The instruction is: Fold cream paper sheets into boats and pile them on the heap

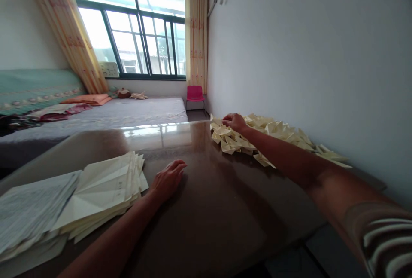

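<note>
My right hand (234, 122) reaches across to the left end of a heap of cream folded paper boats (273, 129). Its fingers are drawn together on a folded paper boat (220, 129) at the heap's edge; the fingertips partly hide where they meet it. My left hand (170, 177) lies on the glossy brown table (199, 209), fingers loosely stretched and nothing in them. Beside that forearm is a stack of cream paper sheets (103, 183) with crease lines on the top one. Left of it, overlapping, sits a pile of printed sheets (35, 209).
The heap runs along the right side of the table beside the white wall (305, 54). Past the far edge are a bed (154, 108) with folded cloths and soft toys, and a pink chair (195, 93). A curtained window (144, 41) is behind.
</note>
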### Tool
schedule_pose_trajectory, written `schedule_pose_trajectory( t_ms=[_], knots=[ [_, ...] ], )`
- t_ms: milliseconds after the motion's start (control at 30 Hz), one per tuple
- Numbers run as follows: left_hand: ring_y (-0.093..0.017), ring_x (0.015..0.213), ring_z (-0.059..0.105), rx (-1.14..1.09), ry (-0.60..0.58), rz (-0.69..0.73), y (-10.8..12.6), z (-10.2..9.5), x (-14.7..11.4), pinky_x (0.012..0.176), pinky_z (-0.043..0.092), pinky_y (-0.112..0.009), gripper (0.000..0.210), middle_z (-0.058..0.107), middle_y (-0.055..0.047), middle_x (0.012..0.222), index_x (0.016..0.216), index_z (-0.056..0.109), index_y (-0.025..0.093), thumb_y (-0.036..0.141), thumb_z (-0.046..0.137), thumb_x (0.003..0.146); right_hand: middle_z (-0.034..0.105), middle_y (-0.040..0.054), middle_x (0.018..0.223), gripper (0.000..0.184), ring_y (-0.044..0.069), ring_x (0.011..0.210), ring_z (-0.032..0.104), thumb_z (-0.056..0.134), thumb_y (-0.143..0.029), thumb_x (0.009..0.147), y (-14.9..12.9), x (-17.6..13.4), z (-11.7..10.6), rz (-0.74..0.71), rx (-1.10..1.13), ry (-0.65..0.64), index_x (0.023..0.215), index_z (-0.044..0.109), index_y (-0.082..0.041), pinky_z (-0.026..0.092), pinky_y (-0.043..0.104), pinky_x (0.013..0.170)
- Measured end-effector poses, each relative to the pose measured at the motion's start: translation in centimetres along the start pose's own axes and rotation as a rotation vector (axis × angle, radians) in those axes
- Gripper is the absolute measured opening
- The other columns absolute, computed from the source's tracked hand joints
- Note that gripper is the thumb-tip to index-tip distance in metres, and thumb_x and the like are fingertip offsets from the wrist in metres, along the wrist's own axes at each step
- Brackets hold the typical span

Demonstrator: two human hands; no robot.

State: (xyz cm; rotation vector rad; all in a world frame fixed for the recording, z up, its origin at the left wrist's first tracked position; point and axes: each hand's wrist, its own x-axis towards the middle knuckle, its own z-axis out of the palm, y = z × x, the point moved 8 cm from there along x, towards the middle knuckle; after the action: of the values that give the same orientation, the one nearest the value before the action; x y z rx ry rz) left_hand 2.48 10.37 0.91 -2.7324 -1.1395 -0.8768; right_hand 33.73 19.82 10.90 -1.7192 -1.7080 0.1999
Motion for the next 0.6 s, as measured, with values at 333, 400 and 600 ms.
schedule_pose_trajectory(
  t_ms=[333,400,600],
  knots=[
    [-0.017,0.098,0.065,0.012,-0.093,-0.018,-0.3,0.4,0.1,0.080,0.054,-0.027,0.030,0.062,0.000,0.121,0.106,0.064,0.029,0.025,0.038,0.092,0.064,0.0094,0.112,0.024,0.021,0.103,0.060,0.059,-0.031,0.089,1.4,6.2,2.5,0.114,-0.478,-0.109,0.107,0.064,-0.017,0.048,0.038,0.089],
    [-0.017,0.097,0.065,0.000,-0.107,-0.019,-0.4,0.4,0.1,0.081,0.054,-0.027,0.030,0.062,0.000,0.121,0.104,0.065,0.029,0.024,0.038,0.091,0.059,0.0082,0.117,0.030,0.020,0.101,0.060,0.056,-0.034,0.091,1.6,6.9,3.4,0.135,-0.533,-0.150,0.116,0.058,-0.016,0.051,0.041,0.086],
    [-0.018,0.100,0.063,-0.063,-0.106,0.005,-0.4,0.4,0.2,0.084,0.053,-0.029,0.031,0.065,0.000,0.115,0.103,0.067,0.029,0.019,0.042,0.088,0.066,0.0180,0.110,0.034,0.029,0.106,0.061,0.060,-0.040,0.086,0.8,6.6,2.9,0.101,-0.610,-0.109,0.106,0.069,-0.015,0.046,0.038,0.087]
  ],
)
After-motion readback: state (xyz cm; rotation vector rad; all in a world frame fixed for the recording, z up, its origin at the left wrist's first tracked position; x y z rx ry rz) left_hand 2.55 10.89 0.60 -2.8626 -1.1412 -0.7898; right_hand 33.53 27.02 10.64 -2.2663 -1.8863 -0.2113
